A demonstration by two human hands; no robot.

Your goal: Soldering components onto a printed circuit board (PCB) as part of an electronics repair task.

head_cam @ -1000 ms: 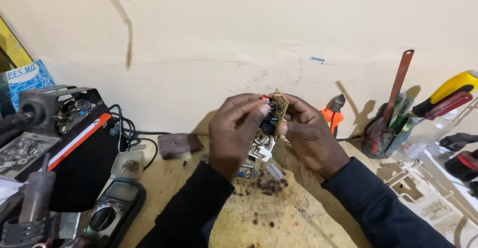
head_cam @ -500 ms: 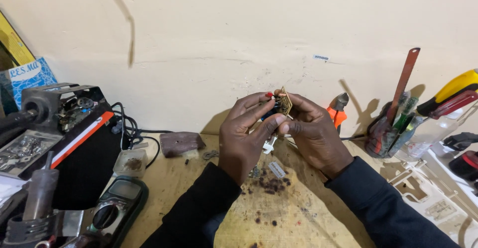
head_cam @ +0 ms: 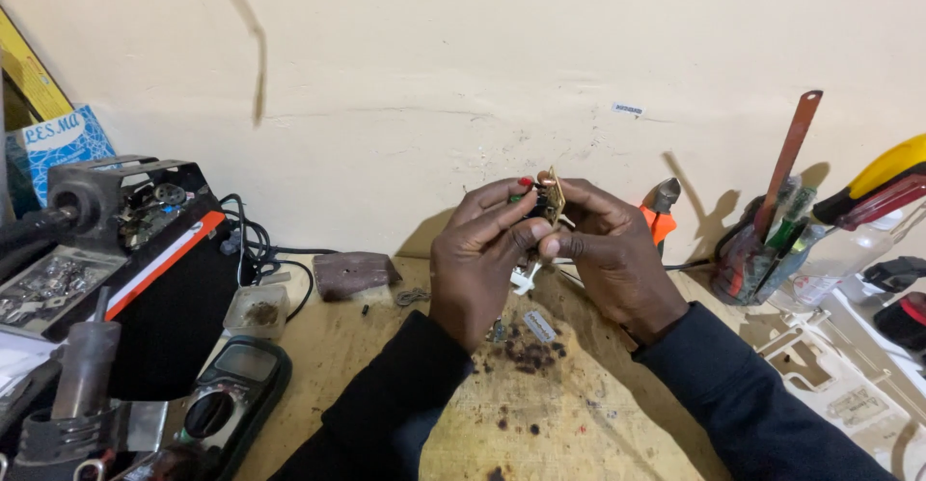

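A small circuit board (head_cam: 553,196) is pinched between left hand (head_cam: 479,254) and right hand (head_cam: 612,254), both grips closed on it.

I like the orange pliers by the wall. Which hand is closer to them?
Right. The right hand sits just beside the orange pliers; the left hand is farther, on the other side of the small part.

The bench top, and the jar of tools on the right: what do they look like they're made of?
The bench top looks like bare wood or plywood: pale tan, matt, with grain, scorch marks and dark stains. The jar seems to be clear glass or plastic, since the tool shafts show through its smeared, glossy wall; which of the two I cannot tell.
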